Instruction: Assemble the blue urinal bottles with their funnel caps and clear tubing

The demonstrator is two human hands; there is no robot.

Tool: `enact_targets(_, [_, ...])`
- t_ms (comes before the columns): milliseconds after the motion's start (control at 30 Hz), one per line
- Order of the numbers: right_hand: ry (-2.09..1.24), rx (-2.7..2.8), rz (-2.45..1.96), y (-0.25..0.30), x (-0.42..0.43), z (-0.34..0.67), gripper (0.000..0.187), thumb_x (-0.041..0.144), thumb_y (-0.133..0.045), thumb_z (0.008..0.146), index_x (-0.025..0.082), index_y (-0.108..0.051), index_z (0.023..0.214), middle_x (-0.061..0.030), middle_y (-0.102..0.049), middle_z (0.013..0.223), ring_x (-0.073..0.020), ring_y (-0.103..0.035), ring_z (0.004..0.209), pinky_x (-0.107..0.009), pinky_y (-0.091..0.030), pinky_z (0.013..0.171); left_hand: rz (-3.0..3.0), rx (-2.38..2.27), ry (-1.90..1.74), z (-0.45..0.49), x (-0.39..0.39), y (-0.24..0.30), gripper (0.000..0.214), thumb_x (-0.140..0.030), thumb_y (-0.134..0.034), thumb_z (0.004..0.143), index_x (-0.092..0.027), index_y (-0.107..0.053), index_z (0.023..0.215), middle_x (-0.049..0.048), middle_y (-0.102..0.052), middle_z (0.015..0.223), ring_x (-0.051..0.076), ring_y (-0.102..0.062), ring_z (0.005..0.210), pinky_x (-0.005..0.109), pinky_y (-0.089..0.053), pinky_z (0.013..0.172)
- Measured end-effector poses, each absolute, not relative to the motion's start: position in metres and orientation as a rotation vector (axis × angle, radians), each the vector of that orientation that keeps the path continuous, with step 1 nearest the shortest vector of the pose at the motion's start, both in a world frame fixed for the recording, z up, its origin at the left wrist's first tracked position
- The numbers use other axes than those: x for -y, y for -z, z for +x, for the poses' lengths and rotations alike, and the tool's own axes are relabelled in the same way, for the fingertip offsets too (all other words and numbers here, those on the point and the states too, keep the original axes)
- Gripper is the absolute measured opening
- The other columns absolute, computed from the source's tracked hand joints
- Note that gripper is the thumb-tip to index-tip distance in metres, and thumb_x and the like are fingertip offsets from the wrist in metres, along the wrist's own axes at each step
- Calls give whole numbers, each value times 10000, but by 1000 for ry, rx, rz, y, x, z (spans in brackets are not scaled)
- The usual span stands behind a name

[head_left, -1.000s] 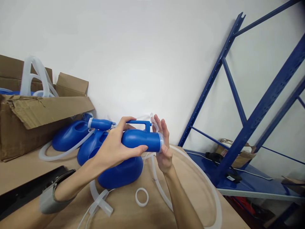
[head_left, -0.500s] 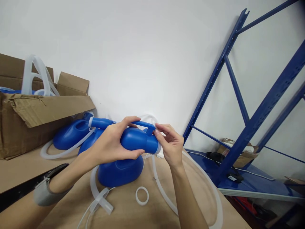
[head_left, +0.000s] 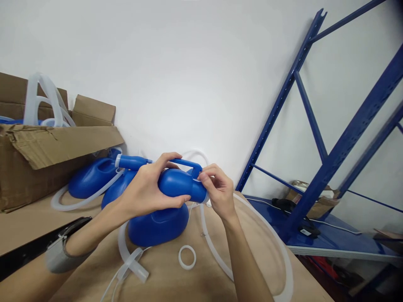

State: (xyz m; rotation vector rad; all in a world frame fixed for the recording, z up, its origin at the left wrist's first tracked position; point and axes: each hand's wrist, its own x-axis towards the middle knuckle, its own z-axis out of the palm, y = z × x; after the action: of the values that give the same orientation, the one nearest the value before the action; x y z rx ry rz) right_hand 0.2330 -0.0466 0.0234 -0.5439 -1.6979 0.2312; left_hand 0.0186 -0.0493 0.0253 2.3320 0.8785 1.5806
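My left hand [head_left: 147, 184] is wrapped round a blue handled bottle [head_left: 176, 183], thumb along its near side and fingers at the far side by the handle. The bottle lies tilted in the air, its white-rimmed neck pointing right. My right hand [head_left: 218, 188] pinches at the neck, where the handle [head_left: 185, 163] ends; a thin white edge shows there, but what the fingertips hold is hidden. Beneath is a larger blue container [head_left: 159, 228]. A loose white ring [head_left: 187, 257] lies on the table in front, with a clear hose end [head_left: 138, 270] to its left.
An open cardboard box [head_left: 63, 144] with blue parts and hoses stands left. More blue containers [head_left: 91, 178] sit beside it. A long clear hose [head_left: 280, 243] curves across the table [head_left: 170, 289]. A blue metal shelf [head_left: 340, 235] stands at right.
My right hand has shifted slightly left, its fingers bent closer in at the bottle's neck beneath the handle's end. A white edge now shows there. My left hand keeps its hold.
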Motion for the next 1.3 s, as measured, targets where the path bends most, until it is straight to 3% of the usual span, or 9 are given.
enact_targets(200, [-34, 1691, -590, -22, 51, 230, 76, 310, -676, 965, 261, -715, 1007, -38, -641, 1005, -178, -662, 925, -270, -581, 693, 2387, -887, -1627, 16, 47, -25, 804, -479, -852, 679, -260, -479, 1356, 67, -762, 1124, 295, -752, 1032, 398, -604, 866])
enact_targets(400, [3, 1496, -655, -22, 49, 226, 152, 264, -590, 1015, 241, -739, 1037, -20, -626, 944, -129, -699, 734, -266, -591, 652, 2398, -841, -1581, 16, 46, -24, 817, -462, -858, 683, -261, -470, 1372, 65, -758, 1121, 277, -756, 980, 386, -602, 846])
enact_targets(567, [-70, 1632, -699, -26, 49, 233, 222, 256, -590, 1004, 273, -750, 1158, -20, -619, 967, -130, -706, 766, -260, -615, 655, 2400, -843, -1606, 19, 47, -23, 791, -441, -851, 687, -251, -490, 1366, 58, -759, 1097, 271, -754, 964, 377, -599, 834])
enact_targets(800, [70, 1687, -776, -30, 55, 243, 108, 222, -639, 955, 251, -742, 969, -8, -599, 905, -137, -684, 800, -254, -639, 690, 2422, -949, -1702, 20, 50, -25, 752, -475, -857, 670, -234, -544, 1310, 46, -735, 1062, 238, -739, 865, 365, -597, 798])
enact_targets(1000, [75, 1825, -808, -33, 62, 236, 92, 254, -636, 982, 236, -694, 914, -32, -628, 968, -165, -674, 897, -285, -641, 769, 2474, -933, -1709, 17, 41, -19, 784, -471, -851, 685, -229, -516, 1351, 68, -734, 1112, 260, -738, 947, 388, -599, 856])
enact_targets(1300, [352, 1883, -904, -31, 54, 248, 175, 213, -551, 1030, 219, -724, 1050, -43, -649, 906, -176, -666, 807, -306, -578, 754, 2480, -939, -1704, 18, 41, -18, 762, -470, -839, 691, -230, -528, 1344, 80, -740, 1125, 281, -737, 987, 413, -600, 891])
